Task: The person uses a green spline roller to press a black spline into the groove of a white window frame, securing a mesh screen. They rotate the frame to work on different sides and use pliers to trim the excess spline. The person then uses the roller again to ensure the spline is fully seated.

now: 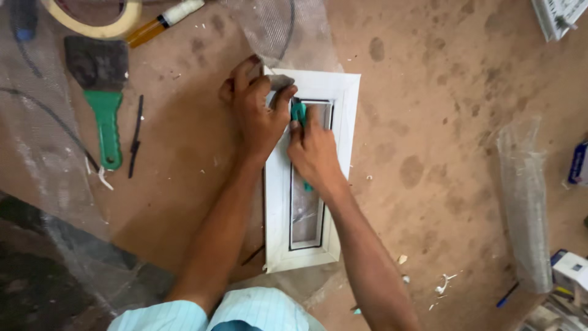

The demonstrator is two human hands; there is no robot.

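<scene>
A narrow white window frame (345, 122) lies flat on a brown work surface, with a black gasket line around its inner opening. My left hand (254, 113) presses on the frame's upper left corner, where grey mesh (288, 30) runs over it. My right hand (315, 153) grips a small teal-handled tool (298, 112) and holds its tip against the inner edge near the top of the opening. The tool's lower part is hidden under my fingers.
A green-handled brush (104, 92), a thin black strip (135, 138), a roll of tape (95, 18) and an amber tube (162, 21) lie at the upper left. Loose mesh (43, 159) covers the left side. A rolled mesh piece (527, 202) and small boxes sit at right.
</scene>
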